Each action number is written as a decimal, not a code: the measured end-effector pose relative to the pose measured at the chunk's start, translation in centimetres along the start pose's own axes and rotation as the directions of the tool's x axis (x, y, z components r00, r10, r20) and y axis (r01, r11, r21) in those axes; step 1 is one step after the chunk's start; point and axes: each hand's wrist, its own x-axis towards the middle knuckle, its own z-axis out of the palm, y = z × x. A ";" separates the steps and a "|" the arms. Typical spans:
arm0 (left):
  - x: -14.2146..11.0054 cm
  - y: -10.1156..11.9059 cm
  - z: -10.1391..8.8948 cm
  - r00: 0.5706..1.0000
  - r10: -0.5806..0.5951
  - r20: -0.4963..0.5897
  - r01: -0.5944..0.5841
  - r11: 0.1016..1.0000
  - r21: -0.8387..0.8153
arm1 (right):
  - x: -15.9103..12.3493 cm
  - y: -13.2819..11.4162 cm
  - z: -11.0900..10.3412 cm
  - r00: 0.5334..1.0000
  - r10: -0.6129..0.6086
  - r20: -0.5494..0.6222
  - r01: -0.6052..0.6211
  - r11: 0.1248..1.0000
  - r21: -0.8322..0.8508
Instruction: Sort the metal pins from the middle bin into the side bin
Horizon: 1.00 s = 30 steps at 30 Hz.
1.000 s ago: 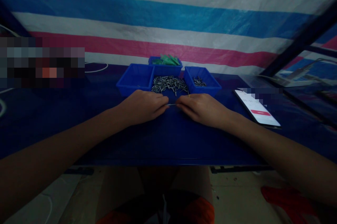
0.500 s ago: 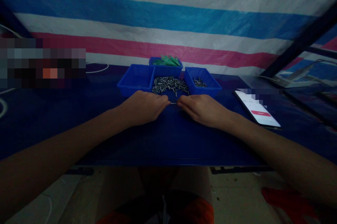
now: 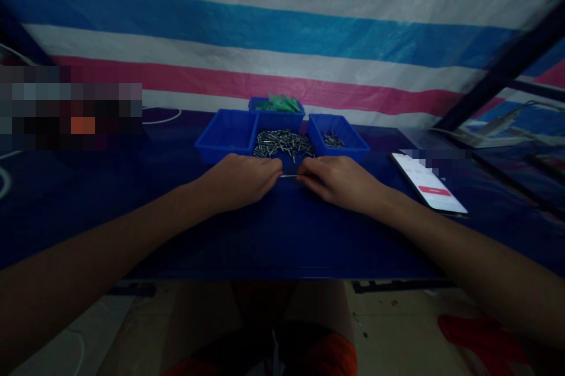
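My left hand and my right hand face each other above the blue table, fingertips pinched. Between them stretches a thin, silvery metal pin, lying level. Its left end is in my left fingertips and its right end in my right fingertips; both ends are hidden. Just beyond my hands lies a loose pile of similar metal pins, too small and dark to tell their exact kind.
An almost bare blue bin stands left of the pile, and a blue bin with some metal pieces stands right. Behind is a bin holding green packets. A lit phone lies at the right. Striped sheeting hangs behind.
The gap between my fingertips has widened slightly, and more of the pin shows. My left fingertips have shifted a little left. The bins and pile stay in place.
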 end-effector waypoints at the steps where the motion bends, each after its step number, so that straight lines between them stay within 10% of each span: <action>1: 0.0 0.0 0.0 1.000 0.004 0.003 -0.004 1.000 -0.014 | 0.0 0.1 0.0 1.000 0.003 -0.005 -0.003 1.000 0.004; 12: -0.1 -0.2 -0.4 0.999 -0.049 -0.024 0.047 0.997 -0.054 | 0.2 0.8 -0.7 0.988 0.094 -0.125 -0.091 0.995 0.030; 18: 0.0 -0.2 -0.4 0.998 -0.024 0.050 0.026 0.999 -0.039 | 0.2 4.8 -1.9 0.835 0.404 -0.374 -0.503 0.836 -0.218; 30: -0.2 0.0 0.2 0.996 0.010 0.091 -0.009 1.000 -0.009 | 0.3 0.9 1.1 0.988 0.010 -0.154 -0.029 0.992 -0.122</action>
